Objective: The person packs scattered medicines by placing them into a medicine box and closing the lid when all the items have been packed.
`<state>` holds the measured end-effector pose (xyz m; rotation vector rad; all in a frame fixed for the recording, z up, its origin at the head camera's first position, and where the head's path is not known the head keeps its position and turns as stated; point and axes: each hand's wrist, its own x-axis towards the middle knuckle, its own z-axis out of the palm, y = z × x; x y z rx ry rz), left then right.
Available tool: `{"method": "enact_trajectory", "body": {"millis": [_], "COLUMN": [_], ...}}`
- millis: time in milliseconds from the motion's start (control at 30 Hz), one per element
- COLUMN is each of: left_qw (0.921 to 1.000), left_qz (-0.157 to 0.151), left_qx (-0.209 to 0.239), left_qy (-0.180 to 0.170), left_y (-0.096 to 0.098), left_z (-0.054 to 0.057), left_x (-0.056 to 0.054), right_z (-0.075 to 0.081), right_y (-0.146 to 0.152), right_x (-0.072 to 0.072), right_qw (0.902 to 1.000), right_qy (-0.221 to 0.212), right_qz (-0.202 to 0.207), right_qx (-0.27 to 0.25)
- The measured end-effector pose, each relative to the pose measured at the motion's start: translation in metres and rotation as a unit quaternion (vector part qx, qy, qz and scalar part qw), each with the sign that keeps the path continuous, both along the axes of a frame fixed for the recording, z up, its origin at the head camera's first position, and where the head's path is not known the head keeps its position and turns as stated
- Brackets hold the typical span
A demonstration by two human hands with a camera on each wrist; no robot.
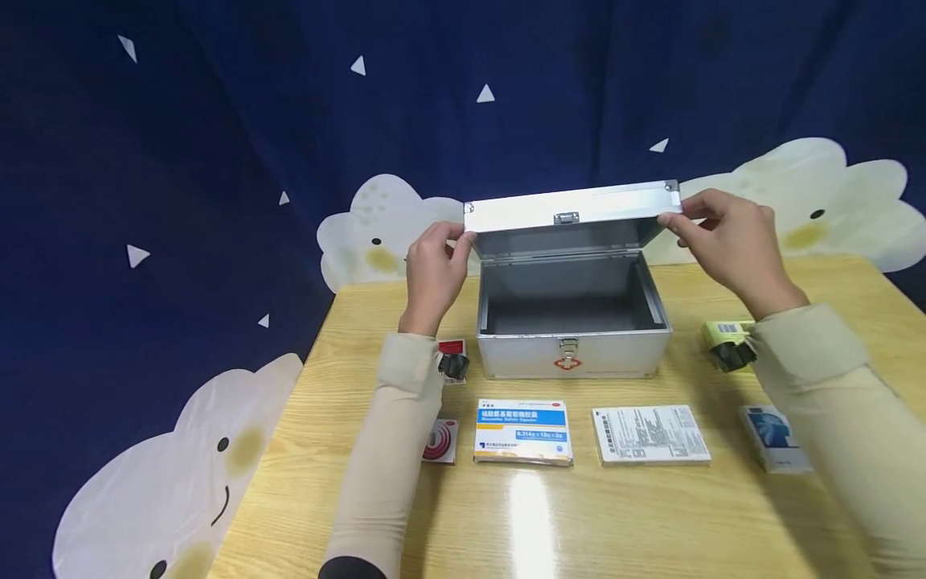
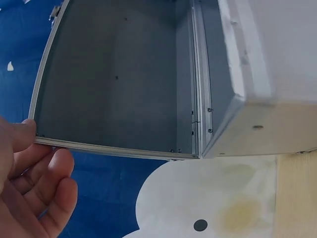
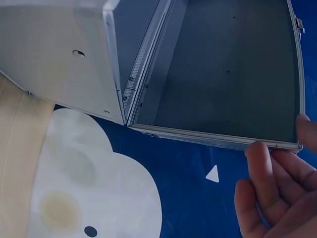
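A silver first-aid case with a red cross under its front latch stands on the table, its grey inside bare. Its lid is raised on the rear hinge and tilts over the opening. At the lid's left front corner, my left hand pinches the edge between thumb and fingers. My right hand grips the opposite corner the same way. Both wrist views show the lid's dark lining and a thumb on its inner rim, with the fingers curled at the outer side.
Before the case lie a blue-and-white medicine box and a white printed box. Two small red-and-white boxes sit partly behind the left arm. A yellow-green box and a white-and-blue box lie by the right arm. A dark blue curtain hangs behind.
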<state>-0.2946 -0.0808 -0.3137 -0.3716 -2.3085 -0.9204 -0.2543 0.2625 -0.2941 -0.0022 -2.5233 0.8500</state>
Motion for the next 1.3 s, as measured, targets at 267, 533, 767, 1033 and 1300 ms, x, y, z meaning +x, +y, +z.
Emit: {"method": "enact_trajectory", "body": {"millis": [267, 533, 767, 1033, 1300], "left_qw": [0.9998, 0.9994, 0.9989, 0.9972, 0.9911], "left_qz": [0.009, 0.018, 0.012, -0.043, -0.087], "left_qx": [0.009, -0.01, -0.026, -0.018, 0.039], "left_qy": [-0.013, -0.028, -0.037, -0.058, -0.093], "left_y": [0.002, 0.009, 0.006, 0.008, 0.011], "left_z": [0.006, 0.012, 0.014, 0.002, 0.0], "left_x": [-0.005, -0.008, -0.011, -0.009, -0.017], "right_z": [0.002, 0.005, 0.006, -0.001, -0.007], "right_y": [0.002, 0.013, 0.019, 0.022, 0.022], "right_x": [-0.009, -0.016, -0.025, -0.032, -0.037], "right_qw": [0.9996, 0.9973, 0.9923, 0.9754, 0.9687], "right_qy": [-0.004, -0.03, -0.054, -0.063, -0.026], "right_qz": [-0.002, 0.008, 0.021, 0.032, 0.057], "right_qx": [-0.026, -0.066, -0.11, -0.209, -0.24]}}
